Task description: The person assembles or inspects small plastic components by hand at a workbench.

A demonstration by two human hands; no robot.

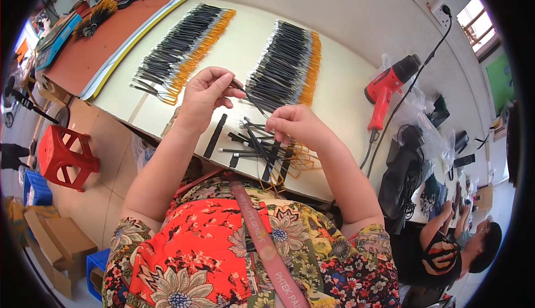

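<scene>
Over the pale table (253, 21), I saw the person's two bare hands raised close together, a black lead (249, 96) stretched slantwise between them. The left hand (209, 93) had its grip narrowed on the thicker end, thumb against forefinger. The right hand (292, 123), a little lower, pinched the thin end in a grip just as narrow. The lead hung above the table, just in front of a slanting row of pieces.

Below the hands lay a loose pile (253, 145) of black pieces with yellow-orange loops, crossing one another near the table's front edge. A flat black strip (215, 135) rested left of it. Beyond the hands stretched two neat rows, the left row (189, 46) and the right row (281, 60), both with black stems and yellow-orange ends on their right sides.

A red and black heat gun (384, 92) lay to the right, its cable running down past the table's edge. On the far left I noticed a reddish-brown mat (125, 32) with a yellow-orange bundle (102, 11) upon it. A red stool (67, 155) stood on the tiled floor, and another person (451, 249) sat at lower right.
</scene>
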